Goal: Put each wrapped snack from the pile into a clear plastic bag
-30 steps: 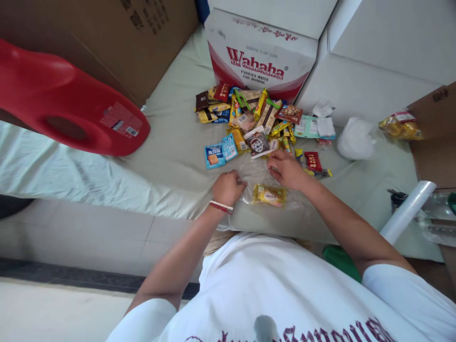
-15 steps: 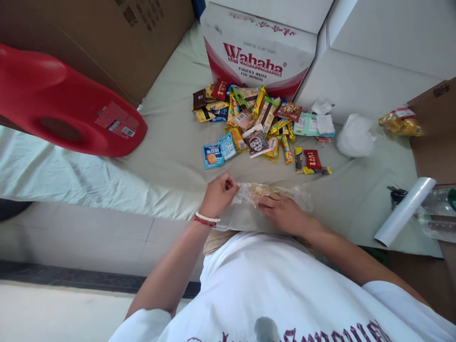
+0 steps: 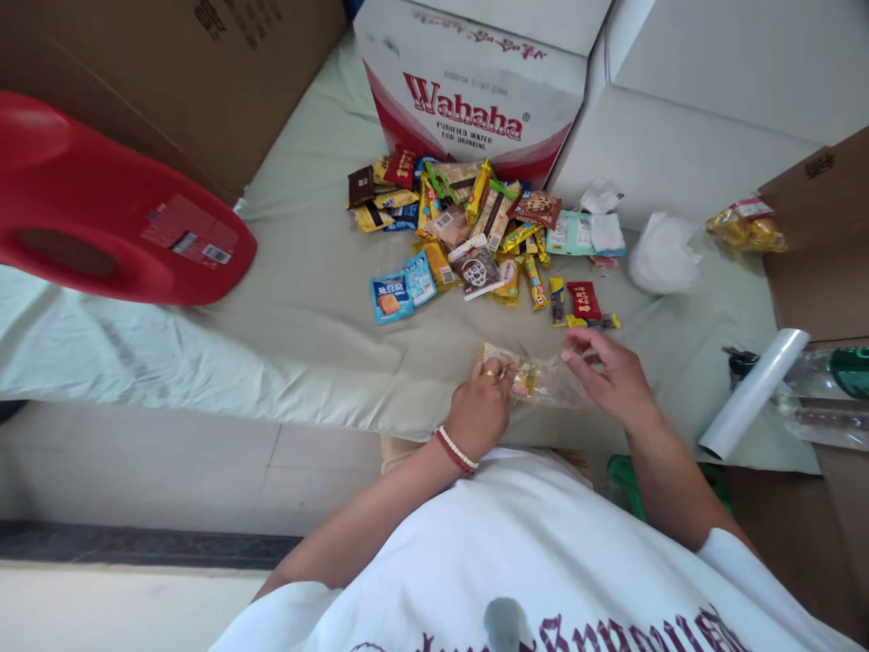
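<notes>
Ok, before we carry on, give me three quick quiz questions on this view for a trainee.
1. Which of the person's hands rests on the yellow packet in clear plastic?
2. True or false: the shiny roll lies to the right of the snack pile.
3. Fill in the blank: the large red word printed on the carton behind the snack pile is ____.

Key:
1. The left hand.
2. True.
3. Wahaha.
</notes>
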`<state>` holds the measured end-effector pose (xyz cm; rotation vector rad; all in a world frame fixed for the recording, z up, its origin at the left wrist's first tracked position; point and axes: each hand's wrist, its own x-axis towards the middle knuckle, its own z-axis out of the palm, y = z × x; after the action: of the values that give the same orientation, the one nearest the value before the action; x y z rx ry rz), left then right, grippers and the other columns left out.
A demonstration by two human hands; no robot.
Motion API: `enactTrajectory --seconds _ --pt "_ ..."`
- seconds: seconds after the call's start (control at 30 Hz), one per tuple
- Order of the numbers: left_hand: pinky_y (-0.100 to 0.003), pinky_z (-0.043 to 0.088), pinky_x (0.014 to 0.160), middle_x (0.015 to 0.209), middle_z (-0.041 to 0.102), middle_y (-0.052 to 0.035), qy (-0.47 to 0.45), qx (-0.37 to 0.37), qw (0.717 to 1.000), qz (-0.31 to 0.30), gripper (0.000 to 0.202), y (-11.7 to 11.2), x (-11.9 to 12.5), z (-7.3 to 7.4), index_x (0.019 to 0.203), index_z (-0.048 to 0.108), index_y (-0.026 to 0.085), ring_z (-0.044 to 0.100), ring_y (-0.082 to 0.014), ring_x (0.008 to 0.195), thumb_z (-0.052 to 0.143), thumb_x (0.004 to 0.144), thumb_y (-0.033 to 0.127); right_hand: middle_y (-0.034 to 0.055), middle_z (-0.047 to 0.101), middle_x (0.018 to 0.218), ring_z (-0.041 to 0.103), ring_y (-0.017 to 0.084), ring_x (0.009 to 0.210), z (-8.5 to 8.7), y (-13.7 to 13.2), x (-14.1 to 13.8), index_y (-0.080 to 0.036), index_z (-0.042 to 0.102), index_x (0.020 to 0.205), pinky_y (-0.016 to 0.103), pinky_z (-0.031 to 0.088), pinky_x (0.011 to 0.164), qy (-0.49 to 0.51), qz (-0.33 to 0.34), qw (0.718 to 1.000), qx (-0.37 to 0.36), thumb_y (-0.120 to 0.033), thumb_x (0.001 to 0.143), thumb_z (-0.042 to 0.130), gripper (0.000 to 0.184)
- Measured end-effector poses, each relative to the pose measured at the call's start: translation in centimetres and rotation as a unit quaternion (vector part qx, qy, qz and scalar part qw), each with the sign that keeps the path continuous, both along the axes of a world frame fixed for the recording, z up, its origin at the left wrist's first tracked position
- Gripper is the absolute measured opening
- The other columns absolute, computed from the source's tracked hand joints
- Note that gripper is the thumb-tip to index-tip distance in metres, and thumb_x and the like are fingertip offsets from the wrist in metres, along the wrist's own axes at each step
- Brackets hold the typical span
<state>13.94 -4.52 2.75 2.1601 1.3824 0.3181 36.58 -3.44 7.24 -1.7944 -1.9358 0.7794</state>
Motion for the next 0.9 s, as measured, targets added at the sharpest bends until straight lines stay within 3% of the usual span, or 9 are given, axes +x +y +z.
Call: enactTrajectory --seconds 0.13,0.27,0.33,0.4,0.53,0.6,0.67,0.77,0.9 --pt "-0.035 0.051 0.076 0.115 0.062 -0.0134 0.082 0.029 0.996 -0.013 0.044 -0.7 0.2 0.3 0.142 0.056 0.022 0.054 -0.0278 0.107 0.046 0.1 0.021 0.0152 0.066 0.122 0.06 0.031 0.113 -2.4 -0.2 1.3 -0.019 0.069 0.1 0.045 0.049 0.097 -0.15 0.039 0.988 -0.01 -0.036 0.09 0.063 0.021" --pt "-0.037 0.05 0.077 0.114 0.062 -0.014 0.097 0.052 0.994 -0.029 0.046 -0.9 0.2 0.0 0.145 0.054 0.021 0.054 -0.0284 0.106 0.043 0.101 0.021 0.0081 0.07 0.094 0.064 0.022 0.083 -1.1 -1.4 0.7 -0.021 0.065 0.092 0.032 0.05 0.074 -0.139 0.037 0.986 -0.084 -0.032 0.094 0.054 0.016" --pt "-0.037 0.05 0.078 0.114 0.062 -0.015 0.091 0.06 0.994 -0.029 0.046 -0.9 0.4 -0.1 0.146 0.053 0.019 0.054 -0.0281 0.107 0.041 0.101 0.021 0.0038 0.068 0.079 0.062 0.02 0.07 0.0 -1.1 -0.8 -0.022 0.065 0.098 0.029 0.046 0.064 -0.101 0.022 0.99 -0.096 -0.033 0.095 0.052 0.017" --pt "-0.038 0.051 0.08 0.113 0.063 -0.0157 0.083 0.058 0.995 -0.027 0.043 -0.8 0.5 -0.3 0.141 0.057 0.019 0.055 -0.0277 0.108 0.041 0.101 0.018 0.0029 0.071 0.083 0.063 0.019 0.071 0.2 0.0 -3.2 -0.023 0.066 0.111 0.028 0.047 0.066 -0.055 0.041 0.995 -0.078 -0.027 0.094 0.053 0.022" --pt "-0.04 0.053 0.088 0.114 0.063 -0.0152 -0.003 0.016 1.0 -0.022 0.029 -0.5 -0.9 -0.9 0.113 0.07 0.017 0.058 -0.0269 0.107 0.05 0.093 0.015 0.0065 0.072 0.099 0.066 0.019 0.086 -2.0 2.4 -7.7 -0.022 0.07 0.112 0.028 0.049 0.08 -0.031 0.118 0.992 -0.04 -0.014 0.091 0.048 0.031" --pt "-0.04 0.054 0.092 0.117 0.063 -0.0136 -0.088 -0.001 0.996 0.03 0.031 -0.5 -2.4 -1.3 0.117 0.069 0.018 0.06 -0.0253 0.107 0.053 0.09 0.016 0.0081 0.07 0.098 0.065 0.02 0.089 -3.3 3.1 -8.7 -0.019 0.071 0.106 0.029 0.05 0.083 -0.04 0.127 0.991 -0.031 -0.014 0.092 0.048 0.028" --pt "-0.042 0.053 0.097 0.121 0.061 -0.0132 -0.132 0.003 0.981 0.141 0.039 -0.4 -3.6 -1.8 0.13 0.062 0.019 0.059 -0.0252 0.111 0.052 0.092 0.02 0.009 0.069 0.098 0.065 0.021 0.091 -4.1 3.3 -8.9 -0.017 0.071 0.106 0.031 0.05 0.085 -0.03 0.123 0.992 -0.022 -0.014 0.092 0.049 0.026" --pt "-0.048 0.048 0.105 0.124 0.06 -0.0152 -0.089 0.018 0.967 0.238 0.038 0.0 -4.0 -2.0 0.129 0.062 0.018 0.055 -0.0301 0.119 0.055 0.094 0.03 0.009 0.068 0.099 0.064 0.021 0.094 -4.2 3.0 -8.3 -0.017 0.069 0.109 0.033 0.051 0.088 0.008 0.117 0.993 -0.026 -0.023 0.096 0.05 0.023" --pt "-0.05 0.046 0.106 0.121 0.063 -0.0143 -0.111 0.011 0.978 0.175 0.033 0.2 -2.0 -1.3 0.12 0.064 0.018 0.055 -0.0307 0.116 0.059 0.089 0.025 0.0104 0.067 0.11 0.065 0.022 0.096 -3.1 1.7 -7.3 -0.02 0.063 0.117 0.036 0.055 0.087 0.096 0.068 0.991 -0.057 -0.047 0.1 0.049 0.035"
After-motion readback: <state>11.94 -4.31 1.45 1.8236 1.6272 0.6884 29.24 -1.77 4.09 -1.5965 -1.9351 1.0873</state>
